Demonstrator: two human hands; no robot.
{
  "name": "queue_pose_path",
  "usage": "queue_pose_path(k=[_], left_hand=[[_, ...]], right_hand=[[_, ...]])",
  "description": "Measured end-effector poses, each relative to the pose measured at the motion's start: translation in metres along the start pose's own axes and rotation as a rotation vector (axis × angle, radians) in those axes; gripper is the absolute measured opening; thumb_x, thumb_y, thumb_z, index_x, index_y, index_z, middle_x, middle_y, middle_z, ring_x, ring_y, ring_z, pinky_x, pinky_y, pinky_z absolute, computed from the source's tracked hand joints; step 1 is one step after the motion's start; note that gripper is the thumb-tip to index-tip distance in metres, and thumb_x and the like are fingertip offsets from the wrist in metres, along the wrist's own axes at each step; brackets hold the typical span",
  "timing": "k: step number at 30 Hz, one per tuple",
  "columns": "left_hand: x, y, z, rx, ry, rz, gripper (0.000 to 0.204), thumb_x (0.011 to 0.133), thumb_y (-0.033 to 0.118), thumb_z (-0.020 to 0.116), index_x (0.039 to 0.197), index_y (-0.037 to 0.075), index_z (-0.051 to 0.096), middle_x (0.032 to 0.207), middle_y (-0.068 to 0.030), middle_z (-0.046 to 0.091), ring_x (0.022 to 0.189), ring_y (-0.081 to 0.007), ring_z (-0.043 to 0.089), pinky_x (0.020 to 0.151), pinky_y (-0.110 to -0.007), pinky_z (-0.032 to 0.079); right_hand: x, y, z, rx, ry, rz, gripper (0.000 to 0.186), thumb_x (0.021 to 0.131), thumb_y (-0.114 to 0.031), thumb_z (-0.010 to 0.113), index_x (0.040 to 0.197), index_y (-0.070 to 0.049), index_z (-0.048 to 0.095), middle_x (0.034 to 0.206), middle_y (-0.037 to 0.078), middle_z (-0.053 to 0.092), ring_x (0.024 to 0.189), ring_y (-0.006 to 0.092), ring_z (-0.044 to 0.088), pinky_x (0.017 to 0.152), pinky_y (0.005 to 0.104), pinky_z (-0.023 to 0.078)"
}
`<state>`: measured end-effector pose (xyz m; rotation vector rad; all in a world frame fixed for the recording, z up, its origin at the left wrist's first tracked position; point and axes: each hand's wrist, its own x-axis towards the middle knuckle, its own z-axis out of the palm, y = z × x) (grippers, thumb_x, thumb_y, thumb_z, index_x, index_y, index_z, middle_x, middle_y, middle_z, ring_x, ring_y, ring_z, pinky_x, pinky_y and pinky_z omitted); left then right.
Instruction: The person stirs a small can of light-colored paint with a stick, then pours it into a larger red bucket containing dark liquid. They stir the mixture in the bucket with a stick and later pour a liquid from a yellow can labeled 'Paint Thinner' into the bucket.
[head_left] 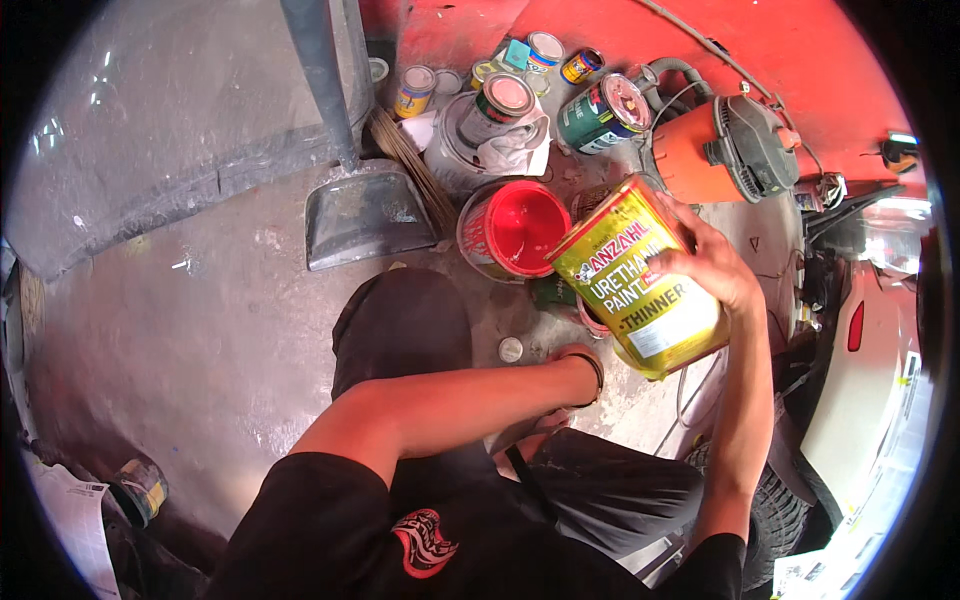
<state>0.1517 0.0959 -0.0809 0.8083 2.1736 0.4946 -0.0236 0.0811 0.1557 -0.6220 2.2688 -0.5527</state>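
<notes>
My right hand (715,262) grips a yellow rectangular paint thinner tin (650,285) by its upper right side. The tin is tilted, its top leaning to the left. My left arm reaches across to the tin's lower left corner. Little of my left hand (577,351) shows beyond the dark bracelet, and its fingers are hidden. Left of the tin stands an open bucket (480,240) with bright red paint inside. A green can (553,292) with a pinkish rim is partly covered by the tin. A small round pale cap (510,349) lies on the floor nearby.
A dustpan (365,212) and a stick broom (410,170) lie left of the bucket. Behind are a large pail (450,160) with a can on top, a green paint can (603,115), several smaller cans and an orange vacuum (700,150). A white car panel (860,350) stands right.
</notes>
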Motion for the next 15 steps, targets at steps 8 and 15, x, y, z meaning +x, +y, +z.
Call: queue_pose_path(k=[8, 15], left_hand=[[0.033, -0.007, 0.025, -0.091, -0.069, -0.115, 0.033, 0.090, 0.026, 0.085, 0.120, 0.014, 0.093, 0.117, -0.0100, 0.089, 0.102, -0.0325, 0.086, 0.083, -0.052, 0.071], [0.026, 0.003, 0.025, -0.103, -0.097, -0.180, 0.039, 0.075, 0.026, 0.104, 0.112, 0.021, 0.092, 0.103, -0.0019, 0.086, 0.087, -0.0292, 0.081, 0.068, -0.057, 0.065]], right_hand=[[-0.039, 0.055, 0.009, 0.463, 0.311, -0.213, 0.114, 0.076, -0.020, 0.093, 0.177, 0.001, 0.043, 0.147, 0.015, 0.071, 0.136, 0.0279, 0.068, 0.122, 0.0406, 0.051], [0.033, 0.024, -0.045, 0.731, 0.734, -0.451, 0.057, 0.100, -0.027, 0.086, 0.145, 0.001, 0.064, 0.130, 0.008, 0.077, 0.114, 0.0204, 0.076, 0.106, 0.0355, 0.059]])
